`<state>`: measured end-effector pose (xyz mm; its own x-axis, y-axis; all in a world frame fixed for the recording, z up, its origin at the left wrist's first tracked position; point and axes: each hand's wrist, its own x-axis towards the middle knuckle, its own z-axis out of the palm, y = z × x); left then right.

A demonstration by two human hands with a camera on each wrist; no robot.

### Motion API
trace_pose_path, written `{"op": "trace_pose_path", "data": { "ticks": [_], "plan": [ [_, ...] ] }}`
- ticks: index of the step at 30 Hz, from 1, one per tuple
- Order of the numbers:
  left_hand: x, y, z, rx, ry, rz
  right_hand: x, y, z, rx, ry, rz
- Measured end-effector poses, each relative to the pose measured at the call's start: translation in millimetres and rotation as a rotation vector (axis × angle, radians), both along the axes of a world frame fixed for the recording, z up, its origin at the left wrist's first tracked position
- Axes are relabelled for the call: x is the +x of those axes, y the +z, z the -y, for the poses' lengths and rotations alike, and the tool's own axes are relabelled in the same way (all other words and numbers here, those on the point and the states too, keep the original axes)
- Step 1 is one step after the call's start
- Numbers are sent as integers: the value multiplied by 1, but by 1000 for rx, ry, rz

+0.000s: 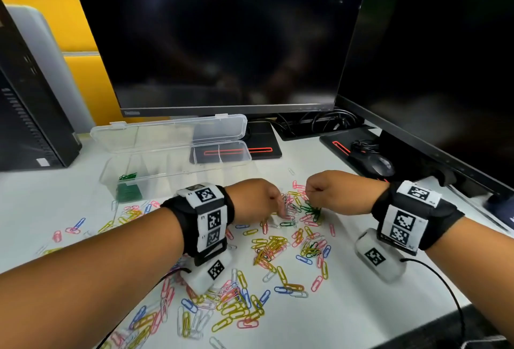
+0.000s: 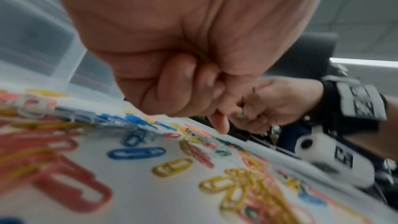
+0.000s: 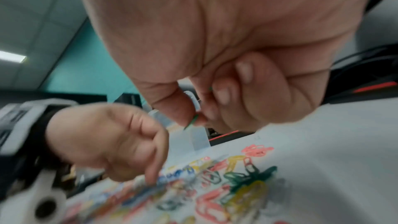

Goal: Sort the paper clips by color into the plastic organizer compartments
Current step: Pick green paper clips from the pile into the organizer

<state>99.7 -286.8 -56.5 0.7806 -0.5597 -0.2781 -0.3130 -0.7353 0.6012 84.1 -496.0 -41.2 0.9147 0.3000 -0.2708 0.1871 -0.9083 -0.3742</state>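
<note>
Paper clips (image 1: 267,248) in yellow, pink, blue, white and green lie scattered over the white desk. The clear plastic organizer (image 1: 178,166) stands open at the back left, and green clips (image 1: 127,190) fill its leftmost compartment. My right hand (image 1: 307,190) hovers over the pile and pinches a green clip (image 3: 191,122) between thumb and forefinger. A loose bunch of green clips (image 1: 312,209) lies just below it. My left hand (image 1: 282,208) has its index finger (image 2: 221,126) straight down on the clips, its other fingers curled, with nothing seen in them.
Two dark monitors (image 1: 222,34) stand behind the organizer, on black stands. A black mouse (image 1: 374,165) and cables lie at the back right. A black computer tower (image 1: 30,126) is at the left. The desk's front edge (image 1: 434,321) runs near the lower right.
</note>
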Motion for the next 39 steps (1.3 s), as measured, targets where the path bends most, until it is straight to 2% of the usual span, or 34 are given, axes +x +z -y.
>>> {"op": "trace_pose_path", "data": {
  "ticks": [3, 7, 9, 12, 15, 18, 19, 23, 26, 32, 35, 39],
  "plan": [
    [-7, 1, 6, 220, -138, 196, -2, 1, 5, 272, -167, -176],
    [-12, 1, 16, 361, -216, 395, -4, 0, 5, 531, -281, -292],
    [-12, 0, 20, 419, -231, 435, -3, 0, 7, 638, -323, -336],
    [-15, -3, 23, 526, -286, 490, 0, 1, 11, 681, -344, -341],
    [-18, 2, 17, 540, -287, 464, 2, 3, 14, 739, -374, -339],
    [-13, 17, -2, 370, -186, 284, 3, 6, 15, 845, -437, -357],
    [-11, 20, -12, 270, -126, 221, 4, 6, 15, 877, -463, -365],
    [-12, 29, -70, -278, 296, -113, 4, 5, 1, 969, -508, -447],
    [-14, 33, -122, -555, 470, -283, 6, 4, -35, 1057, -453, -527],
    [4, 38, -213, -817, 831, -212, 23, 15, -145, 1236, -389, -615],
    [21, 36, -229, -888, 981, -185, 39, 25, -205, 1280, -358, -669],
    [33, 43, -234, -1057, 1054, -298, 61, 29, -274, 1251, -373, -633]
  ]
}}
